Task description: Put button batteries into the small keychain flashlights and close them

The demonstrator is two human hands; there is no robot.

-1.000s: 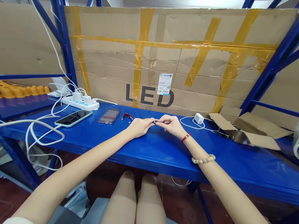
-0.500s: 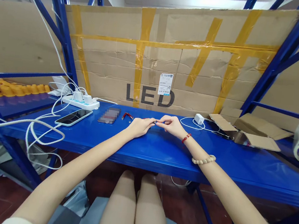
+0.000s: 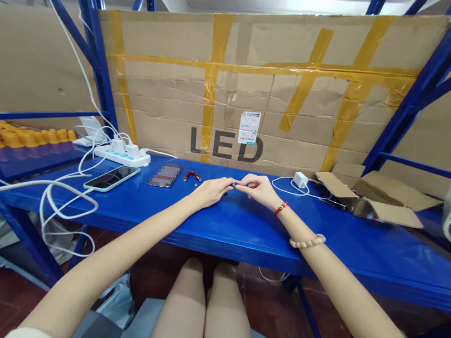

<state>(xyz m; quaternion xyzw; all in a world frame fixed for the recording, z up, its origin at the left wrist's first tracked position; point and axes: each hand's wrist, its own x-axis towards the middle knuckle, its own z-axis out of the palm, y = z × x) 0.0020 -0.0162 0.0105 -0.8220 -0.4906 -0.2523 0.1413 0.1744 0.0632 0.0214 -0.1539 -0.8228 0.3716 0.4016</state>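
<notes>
Just above the blue shelf top (image 3: 251,226), my two hands meet fingertip to fingertip. My left hand (image 3: 213,191) is closed, and a small dark piece (image 3: 234,185) shows at its fingertips. Thumb and forefinger of my right hand (image 3: 260,188) pinch at the same spot; the piece is too small to name. A red-handled tool (image 3: 192,175), perhaps small pliers, lies left of my left hand, with tiny bits beside it. Under the left fingers a small dark thing is partly hidden.
Left on the shelf lie a phone (image 3: 111,178) with a cable, a second phone (image 3: 165,175) and a white power strip (image 3: 122,153). Behind stands a large taped cardboard sheet (image 3: 236,92). To the right are a white charger (image 3: 300,179) and an opened carton (image 3: 388,208).
My left hand has shifted very slightly at the fingertips. Otherwise both hands hold the same place, and the view has tilted a little.
</notes>
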